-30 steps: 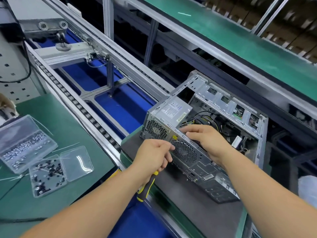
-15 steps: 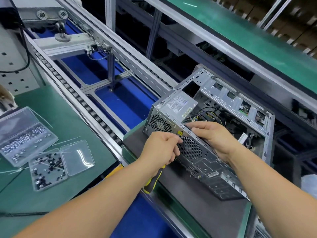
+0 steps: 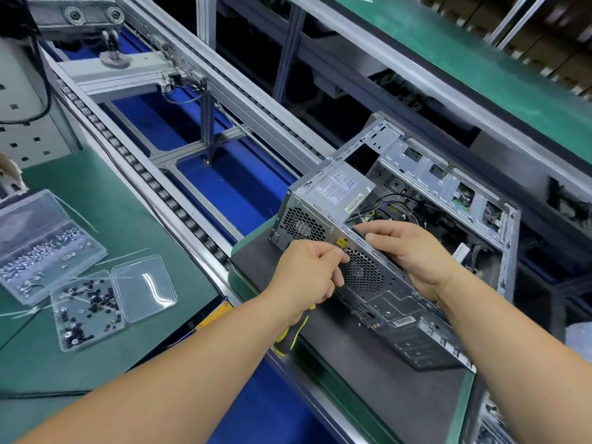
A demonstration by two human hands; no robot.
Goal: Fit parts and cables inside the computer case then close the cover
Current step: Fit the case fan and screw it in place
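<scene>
An open grey computer case [image 3: 426, 334] lies on its side on a dark pallet [image 3: 378, 389], its rear panel facing me. The power supply [image 3: 333, 190] sits in the near left corner, with black and yellow cables [image 3: 394, 206] behind it. My left hand [image 3: 307, 277] is closed around a yellow and black screwdriver [image 3: 290, 336], held against the rear panel by the round fan grille [image 3: 362, 274]. My right hand [image 3: 413, 254] lies flat over the case's upper rear edge, fingers pointing left toward the power supply. No cover is in view.
On the green mat [image 3: 96, 193] at left stand a clear box of silver screws [image 3: 41, 248] and a small open tray of black screws [image 3: 86, 309]. A roller conveyor rail [image 3: 153, 184] runs diagonally past the pallet. A green shelf [image 3: 480, 62] crosses the top right.
Both hands have stayed on the case's rear edge. My left hand has shifted slightly to the right along the panel, closer to the right hand's fingers.
</scene>
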